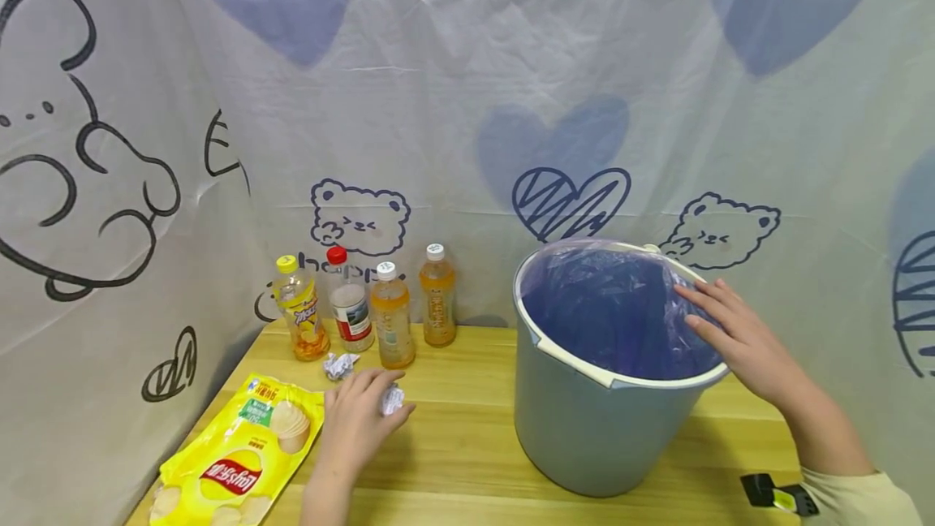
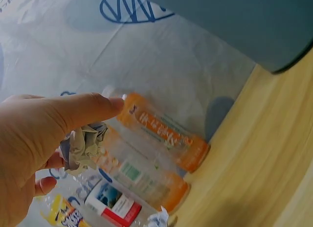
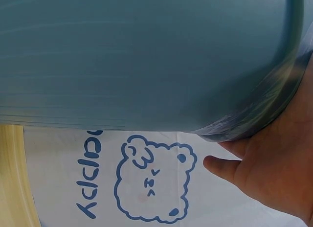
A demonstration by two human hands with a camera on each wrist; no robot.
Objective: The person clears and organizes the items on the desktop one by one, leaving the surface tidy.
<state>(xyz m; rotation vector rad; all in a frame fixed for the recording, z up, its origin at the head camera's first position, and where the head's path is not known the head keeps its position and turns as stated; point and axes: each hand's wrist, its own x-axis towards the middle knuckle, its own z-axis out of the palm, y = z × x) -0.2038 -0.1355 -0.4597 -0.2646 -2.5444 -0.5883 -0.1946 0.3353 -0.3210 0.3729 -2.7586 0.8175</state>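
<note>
Within left hand point(image 1: 356, 415), crumpled paper point(image 1: 392, 400)

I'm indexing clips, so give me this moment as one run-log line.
left hand: holds crumpled paper | right hand: at top of lined bin | on table: second crumpled paper, chip bag, four upright bottles

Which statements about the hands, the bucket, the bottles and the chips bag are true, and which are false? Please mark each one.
1. The left hand holds a paper ball. True.
2. The right hand is under the bucket. False: it is at the rim.
3. One bottle has a red cap. True.
4. The chips bag lies right of the bucket in the head view. False: it lies left.
5. The bucket has a plastic liner. True.
</note>
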